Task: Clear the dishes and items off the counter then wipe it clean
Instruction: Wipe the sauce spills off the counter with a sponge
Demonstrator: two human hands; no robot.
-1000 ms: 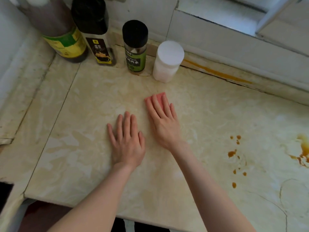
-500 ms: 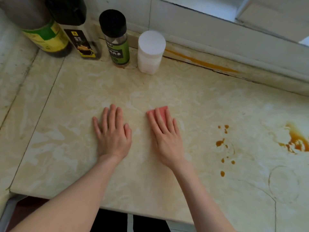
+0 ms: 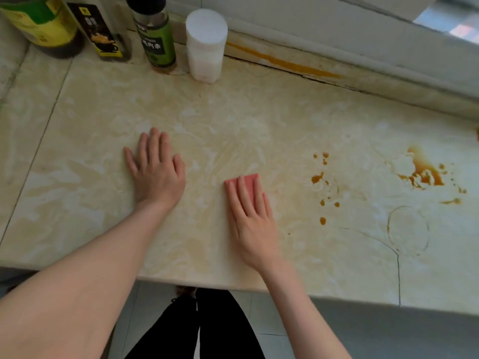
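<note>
A: Where is the pink rectangular sponge (image 3: pixel 250 181)?
B: It lies flat on the cream marbled stone counter (image 3: pixel 233 120), towards the front edge, under the person's right hand (image 3: pixel 252 218). The fingers lie straight and close together across it and press down. Only its far end shows past the fingertips.
A: And the left hand (image 3: pixel 155 172)?
B: It rests palm-down on the bare counter, left of the sponge and apart from it. Its fingers are straight, slightly spread, and hold nothing.
A: What else is on the surface?
B: There are small brown sauce drops (image 3: pixel 321 178) near the sponge on its right, and a larger brown sauce smear (image 3: pixel 422 172) further right. By the back wall stand a large dark bottle with a yellow-green label (image 3: pixel 39 22), a dark bottle with a black-and-yellow label (image 3: pixel 101 29), a black-capped jar with a green label (image 3: pixel 155 35) and a white plastic canister (image 3: pixel 206 45), side by side.
</note>
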